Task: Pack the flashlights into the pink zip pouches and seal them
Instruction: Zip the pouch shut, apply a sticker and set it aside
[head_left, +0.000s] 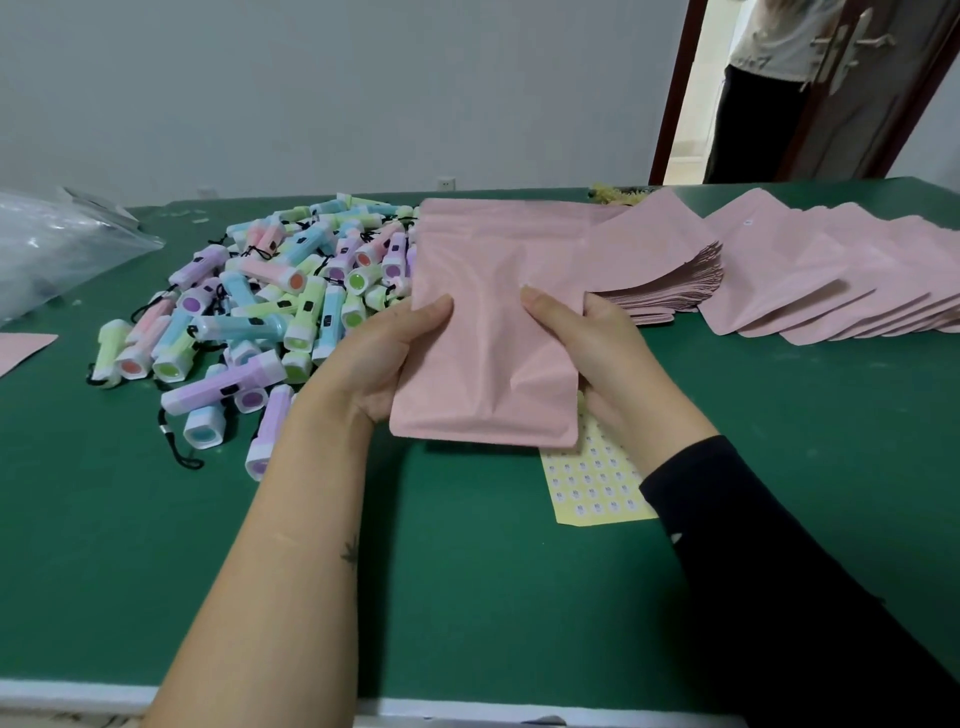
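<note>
A pink zip pouch (493, 332) is held above the green table (467, 597), its zip end pointing away from me. My left hand (384, 358) grips its left edge, thumb on the front. My right hand (597, 353) grips its right edge, thumb pressed on the front. The pouch bulges and creases in the middle; what is inside is hidden. A heap of pastel flashlights (260, 317) with black wrist cords lies to the left. A stack of flat pink pouches (670, 270) sits behind my right hand.
A row of overlapping filled pink pouches (841, 280) runs along the right. A yellow sticker sheet (592, 478) lies under the held pouch. A clear plastic bag (57, 244) sits far left. A person stands in the doorway (758, 88) at the back right.
</note>
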